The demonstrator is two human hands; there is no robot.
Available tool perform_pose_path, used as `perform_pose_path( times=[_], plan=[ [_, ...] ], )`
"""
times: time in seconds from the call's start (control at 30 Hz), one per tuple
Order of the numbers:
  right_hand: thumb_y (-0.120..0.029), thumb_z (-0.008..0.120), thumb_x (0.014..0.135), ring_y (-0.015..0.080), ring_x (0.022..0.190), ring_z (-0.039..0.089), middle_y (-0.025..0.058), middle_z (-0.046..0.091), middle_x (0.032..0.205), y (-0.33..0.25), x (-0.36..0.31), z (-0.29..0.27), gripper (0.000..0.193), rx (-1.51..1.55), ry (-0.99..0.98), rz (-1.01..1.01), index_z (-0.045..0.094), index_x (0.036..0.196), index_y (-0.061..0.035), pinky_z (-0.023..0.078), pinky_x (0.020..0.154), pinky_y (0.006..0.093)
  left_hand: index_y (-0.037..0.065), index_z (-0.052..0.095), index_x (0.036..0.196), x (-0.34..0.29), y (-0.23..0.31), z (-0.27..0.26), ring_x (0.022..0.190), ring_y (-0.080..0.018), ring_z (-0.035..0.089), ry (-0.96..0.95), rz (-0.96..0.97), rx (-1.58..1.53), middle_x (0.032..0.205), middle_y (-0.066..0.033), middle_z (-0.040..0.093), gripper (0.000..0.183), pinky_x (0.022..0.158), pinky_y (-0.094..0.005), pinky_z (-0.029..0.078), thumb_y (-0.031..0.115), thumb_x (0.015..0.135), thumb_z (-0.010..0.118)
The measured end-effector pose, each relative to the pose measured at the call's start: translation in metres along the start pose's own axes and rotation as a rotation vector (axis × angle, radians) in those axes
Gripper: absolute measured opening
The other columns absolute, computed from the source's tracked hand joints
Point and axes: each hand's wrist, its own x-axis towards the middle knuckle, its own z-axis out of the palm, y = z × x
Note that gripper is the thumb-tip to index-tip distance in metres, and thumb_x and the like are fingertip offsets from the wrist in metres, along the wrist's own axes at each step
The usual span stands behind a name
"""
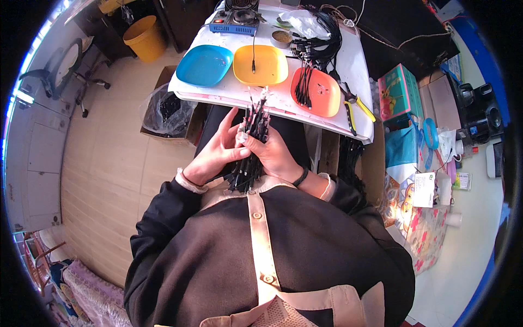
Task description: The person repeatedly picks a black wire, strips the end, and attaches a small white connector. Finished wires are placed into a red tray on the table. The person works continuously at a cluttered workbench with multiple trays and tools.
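A thick bundle of short black cables (256, 124) stands between my two hands, close to my body and just off the table's front edge. Pale, frayed-looking tips stick up at its far end. My right hand (277, 155) wraps round its right side, the thumb lying across the front. From the left, my left hand (211, 157) presses thumb and fingers against the bundle, its index finger stretched out. Beyond it, a black cable with a plug lies in a yellow tray (275, 77). More black cables (303, 90) rest in an orange-red tray (327, 106).
The white-covered table (185, 90) also carries a blue tray (204, 65), a blue heating device (234, 24), a round tin (281, 38), a black cable heap (324, 46) and yellow-handled pliers (364, 109). A box with a plastic bag (169, 114) stands on the floor at left.
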Motion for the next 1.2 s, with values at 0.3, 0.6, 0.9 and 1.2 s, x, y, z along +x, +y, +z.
perform_pose_path(
  times=[0.3, 0.6, 0.9, 1.2],
  plan=[
    [-0.037, 0.061, 0.088, 0.0355, 0.108, 0.045, 0.0181, 0.048, 0.112, -0.021, 0.008, -0.011, 0.049, -1.244, 0.004, -0.511, 0.05, 0.117, -0.0002, 0.036, 0.094, 0.0438, 0.002, 0.038, 0.136, 0.004, -0.012, 0.013, 0.111, -0.0136, 0.053, -0.04, -0.037, 0.143, 0.124, -0.006, 0.053, 0.079, 0.095, -0.0289, 0.046, 0.013, 0.073, 0.085],
    [-0.03, 0.074, 0.086, 0.0051, 0.078, 0.048, -0.0006, 0.05, 0.093, -0.059, 0.0, -0.029, 0.046, -0.674, 0.027, -0.125, 0.049, 0.115, -0.0036, 0.044, 0.071, 0.0189, 0.003, 0.062, 0.099, 0.001, -0.003, 0.021, 0.077, -0.0072, 0.06, 0.036, -0.177, 0.141, 0.087, 0.001, 0.064, 0.024, 0.071, -0.0242, 0.052, 0.004, 0.08, 0.077],
    [-0.009, 0.072, 0.086, 0.0046, 0.072, 0.057, 0.0013, 0.063, 0.084, -0.089, -0.006, -0.019, 0.016, -0.8, 0.187, -0.252, 0.063, 0.097, -0.0004, 0.047, 0.063, 0.0192, 0.003, 0.062, 0.099, -0.002, -0.006, 0.016, 0.074, -0.0082, 0.061, 0.045, -0.144, 0.077, 0.086, 0.0003, 0.063, 0.021, 0.067, -0.0246, 0.052, 0.004, 0.082, 0.074],
    [-0.002, 0.068, 0.083, 0.0099, 0.062, 0.061, 0.0055, 0.066, 0.077, -0.081, -0.006, -0.013, 0.013, -0.859, 0.123, -0.145, 0.064, 0.094, 0.0021, 0.05, 0.058, 0.0249, 0.004, 0.062, 0.1, -0.003, -0.005, 0.015, 0.079, -0.0061, 0.058, -0.021, -0.123, 0.211, 0.089, 0.0011, 0.063, 0.024, 0.071, -0.0234, 0.05, 0.005, 0.081, 0.076]
  ],
)
